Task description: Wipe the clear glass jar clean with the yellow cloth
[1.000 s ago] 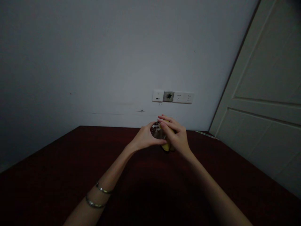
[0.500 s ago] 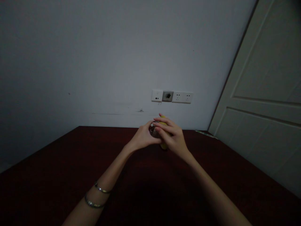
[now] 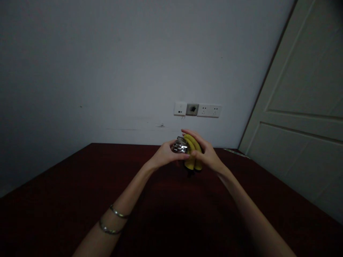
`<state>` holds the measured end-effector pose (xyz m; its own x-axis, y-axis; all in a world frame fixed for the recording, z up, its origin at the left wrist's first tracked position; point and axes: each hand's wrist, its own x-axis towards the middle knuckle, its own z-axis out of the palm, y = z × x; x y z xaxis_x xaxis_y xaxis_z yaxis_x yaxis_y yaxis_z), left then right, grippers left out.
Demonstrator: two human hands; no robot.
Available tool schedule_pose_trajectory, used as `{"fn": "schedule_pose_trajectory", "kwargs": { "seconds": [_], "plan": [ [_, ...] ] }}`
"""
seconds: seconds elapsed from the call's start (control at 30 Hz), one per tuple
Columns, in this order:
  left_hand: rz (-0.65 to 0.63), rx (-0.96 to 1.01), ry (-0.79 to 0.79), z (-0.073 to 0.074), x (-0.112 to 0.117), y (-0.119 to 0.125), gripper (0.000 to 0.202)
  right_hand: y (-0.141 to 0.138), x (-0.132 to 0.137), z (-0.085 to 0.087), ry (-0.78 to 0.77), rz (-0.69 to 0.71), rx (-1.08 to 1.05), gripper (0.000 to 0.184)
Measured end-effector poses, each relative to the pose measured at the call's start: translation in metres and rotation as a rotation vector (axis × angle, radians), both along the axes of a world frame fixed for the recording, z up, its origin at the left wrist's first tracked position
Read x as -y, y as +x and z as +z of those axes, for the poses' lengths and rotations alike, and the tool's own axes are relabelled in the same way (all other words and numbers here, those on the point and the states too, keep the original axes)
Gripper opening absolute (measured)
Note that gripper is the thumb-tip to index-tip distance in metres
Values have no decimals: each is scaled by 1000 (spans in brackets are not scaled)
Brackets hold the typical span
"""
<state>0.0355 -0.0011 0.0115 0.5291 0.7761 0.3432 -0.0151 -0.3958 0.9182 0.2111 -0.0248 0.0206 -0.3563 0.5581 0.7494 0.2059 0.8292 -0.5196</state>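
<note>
A small bunch of yellow bananas (image 3: pixel 190 164) is held above the dark red table. My right hand (image 3: pixel 207 153) is closed around its right side, thumb in front and fingers behind. Directly left of the bananas is a shiny, faceted, clear or silvery object (image 3: pixel 180 146), which looks like glass; its exact kind I cannot make out. My left hand (image 3: pixel 167 154) curls around that object, with the thumb along its lower front near the bananas. The two things appear to touch or nearly touch.
The dark red tabletop (image 3: pixel 88 178) reaches back to a pale wall (image 3: pixel 120 64). Wall sockets (image 3: pixel 209 110) sit above its far edge. A panelled door (image 3: pixel 300 92) stands at the right, and a thin pale strip (image 3: pixel 235 153) lies by the far right edge.
My right hand has shifted right and turned off the front of the shiny object, uncovering the bananas. The shiny object now shows more plainly in my left hand.
</note>
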Motion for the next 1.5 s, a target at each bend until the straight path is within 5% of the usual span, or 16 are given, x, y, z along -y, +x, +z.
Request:
{"fn": "schedule_pose_trajectory", "kwargs": {
  "seconds": [0.13,0.5,0.63,0.8,1.0,1.2,1.5],
  "plan": [
    [-31,14,-59,0,0,-1,44,1,5,1,78,-111,176,91],
    [-17,-81,-188,4,2,-1,45,-7,-4,-11,178,-153,191,102],
    [-117,-128,-142,3,1,-8,54,-6,-5,-13,138,-136,163,101],
    [-240,-230,-47,2,-5,-23,78,-9,-9,-20,-61,-143,-10,100],
    [105,-309,255,-3,-18,-31,121,-18,-7,-12,-487,-120,-353,107],
    [-15,-223,325,-4,-13,-25,110,-23,3,-1,-599,-124,-349,102],
    [-3,-181,323,1,-1,-17,79,-24,0,-2,-514,-152,-262,91]
  ]
}}
